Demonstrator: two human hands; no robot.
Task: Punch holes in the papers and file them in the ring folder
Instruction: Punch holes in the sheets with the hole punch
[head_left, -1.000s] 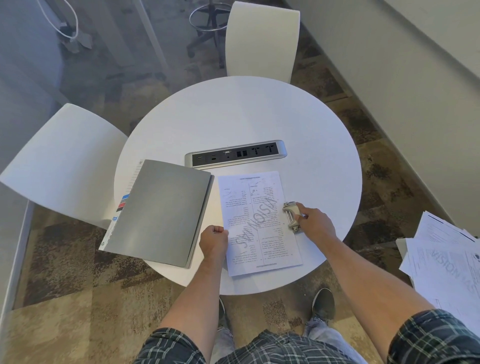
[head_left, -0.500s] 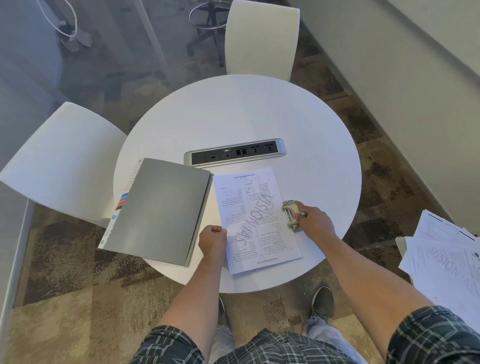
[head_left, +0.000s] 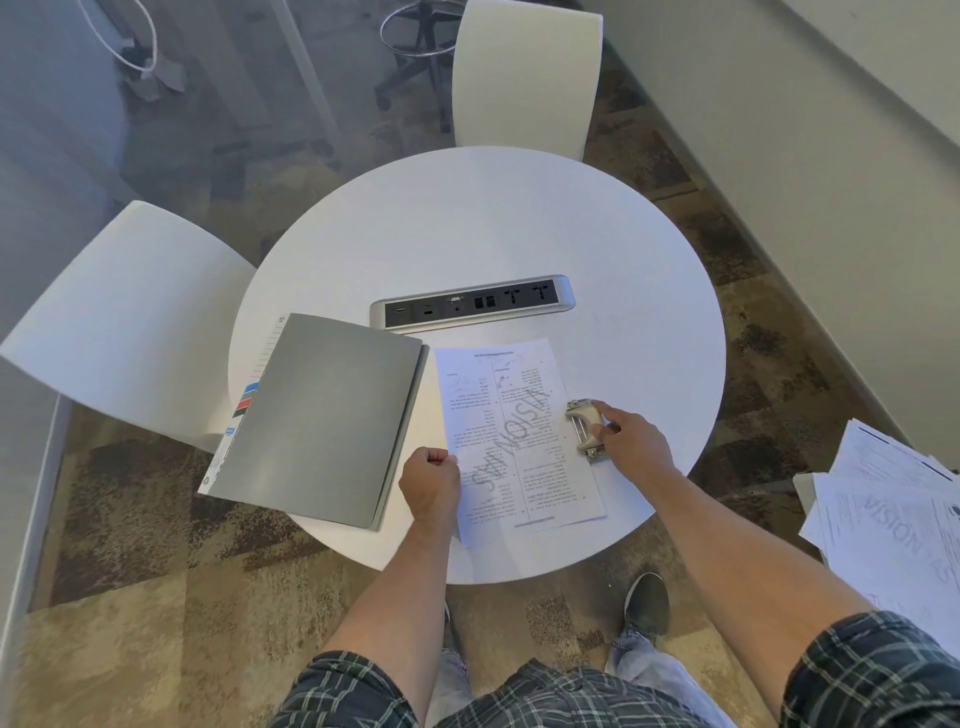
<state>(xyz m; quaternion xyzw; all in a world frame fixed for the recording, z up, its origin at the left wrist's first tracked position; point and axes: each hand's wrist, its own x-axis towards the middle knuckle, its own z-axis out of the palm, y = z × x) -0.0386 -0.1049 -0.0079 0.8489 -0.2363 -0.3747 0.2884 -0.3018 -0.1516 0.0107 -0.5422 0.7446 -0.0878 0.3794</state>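
**White paper under the punch, grey folder closed at the left**

White and round, the desk (head_left: 519, 228) carried everything the task needed. A printed white paper sheet (head_left: 514, 436) with a large pale watermark lay flat near the front edge, its text upside down to the camera. On the sheet's right edge sat a small silver metal hole punch (head_left: 584, 427), with the paper's edge running in under it. The right hand (head_left: 631, 441) rested on the punch from the right side, fingers bent around its handle and thumb against its near end (how hard it pressed could not be told). The left hand (head_left: 431, 483) was curled into a loose fist, knuckles up, sitting on the sheet's left edge near the lower corner and pinning it to the desk; nothing showed inside the fist.

Just left of the sheet lay the flat grey ring folder (head_left: 322, 421), closed, tilted a little, with its lower left corner hanging past the desk's rim. Coloured index tabs (head_left: 244, 402) stuck out from under its left side. Behind both, a silver-framed black socket strip (head_left: 471, 303) was set into the desk top.

Two white moulded chairs stood at the desk, one at the left (head_left: 124, 322) and one at the far side (head_left: 524, 73). At the right edge of the view, well apart from the desk, a loose stack of printed white papers (head_left: 893, 514) spread out untidily. Plaid sleeves showed on both arms.
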